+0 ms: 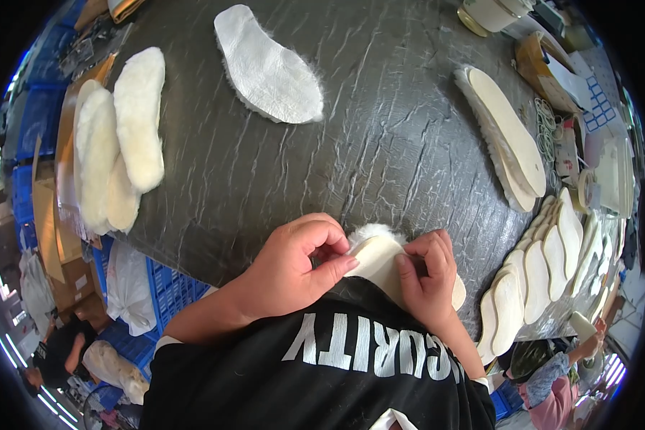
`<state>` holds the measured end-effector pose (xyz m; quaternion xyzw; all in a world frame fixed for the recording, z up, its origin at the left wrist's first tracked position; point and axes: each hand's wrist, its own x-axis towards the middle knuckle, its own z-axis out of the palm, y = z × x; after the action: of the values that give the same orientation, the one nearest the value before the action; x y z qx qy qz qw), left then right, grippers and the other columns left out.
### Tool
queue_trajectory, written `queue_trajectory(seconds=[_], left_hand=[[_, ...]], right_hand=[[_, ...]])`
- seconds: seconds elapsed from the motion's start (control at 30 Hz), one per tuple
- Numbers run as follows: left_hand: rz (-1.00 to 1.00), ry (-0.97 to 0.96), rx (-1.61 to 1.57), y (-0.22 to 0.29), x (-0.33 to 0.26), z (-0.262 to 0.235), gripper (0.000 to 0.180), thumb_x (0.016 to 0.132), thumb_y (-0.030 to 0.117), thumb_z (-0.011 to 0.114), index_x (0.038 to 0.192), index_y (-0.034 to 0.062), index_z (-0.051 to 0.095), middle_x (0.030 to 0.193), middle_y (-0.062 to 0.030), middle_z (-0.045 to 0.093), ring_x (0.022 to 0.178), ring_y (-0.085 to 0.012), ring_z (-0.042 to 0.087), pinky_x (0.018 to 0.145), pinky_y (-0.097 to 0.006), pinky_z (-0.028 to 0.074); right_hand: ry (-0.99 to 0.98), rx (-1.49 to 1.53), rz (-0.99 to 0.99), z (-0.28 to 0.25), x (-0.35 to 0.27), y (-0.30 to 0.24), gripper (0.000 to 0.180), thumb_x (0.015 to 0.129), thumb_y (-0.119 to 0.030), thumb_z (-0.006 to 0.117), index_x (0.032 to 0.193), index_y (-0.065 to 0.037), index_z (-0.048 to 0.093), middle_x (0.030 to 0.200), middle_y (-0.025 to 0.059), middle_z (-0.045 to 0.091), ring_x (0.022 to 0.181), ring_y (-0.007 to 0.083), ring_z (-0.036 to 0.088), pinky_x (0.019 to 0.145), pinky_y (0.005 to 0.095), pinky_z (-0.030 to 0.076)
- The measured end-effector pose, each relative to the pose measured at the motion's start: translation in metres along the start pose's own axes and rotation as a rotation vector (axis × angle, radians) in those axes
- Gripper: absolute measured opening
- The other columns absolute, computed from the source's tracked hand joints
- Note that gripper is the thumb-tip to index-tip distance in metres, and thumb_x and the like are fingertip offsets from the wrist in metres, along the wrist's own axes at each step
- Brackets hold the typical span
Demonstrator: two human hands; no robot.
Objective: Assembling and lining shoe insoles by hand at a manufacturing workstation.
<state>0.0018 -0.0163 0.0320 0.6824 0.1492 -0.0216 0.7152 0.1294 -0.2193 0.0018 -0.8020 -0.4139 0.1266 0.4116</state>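
Observation:
At the table's near edge, close against my body, lies a cream insole (pixel 378 259) with white fleece sticking out past its far end. My left hand (pixel 301 259) pinches its left edge between thumb and fingers. On the opposite edge my right hand (pixel 430 276) grips it with thumb and curled fingers. My shirt hides the insole's near part. Farther out lies a single fleece piece (pixel 269 72) with its silvery back up. Off to the right, a felt insole (pixel 505 125) rests on a fleecy one.
Fluffy fleece insoles (pixel 140 115) are piled at the left edge. Overlapping rows of cream insoles (pixel 554 261) spread along the right. A tub (pixel 494 14), a tape roll and string (pixel 547 132) crowd the far right. Blue crates (pixel 172 290) stand below left; other people work nearby.

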Motion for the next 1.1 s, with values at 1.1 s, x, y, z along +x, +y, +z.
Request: queue_trajectory(seconds=[1.1], left_hand=[[0.232, 0.046, 0.358, 0.010, 0.005, 0.004, 0.012, 0.093, 0.007, 0.062, 0.086, 0.0009, 0.055, 0.085, -0.0118, 0.060, 0.070, -0.0220, 0.056, 0.066, -0.030, 0.046]], right_hand=[[0.077, -0.128, -0.308, -0.008, -0.006, -0.010, 0.033, 0.060, -0.013, 0.078, 0.089, -0.011, 0.065, 0.084, 0.0001, 0.058, 0.078, 0.0233, 0.056, 0.068, 0.0388, 0.040]])
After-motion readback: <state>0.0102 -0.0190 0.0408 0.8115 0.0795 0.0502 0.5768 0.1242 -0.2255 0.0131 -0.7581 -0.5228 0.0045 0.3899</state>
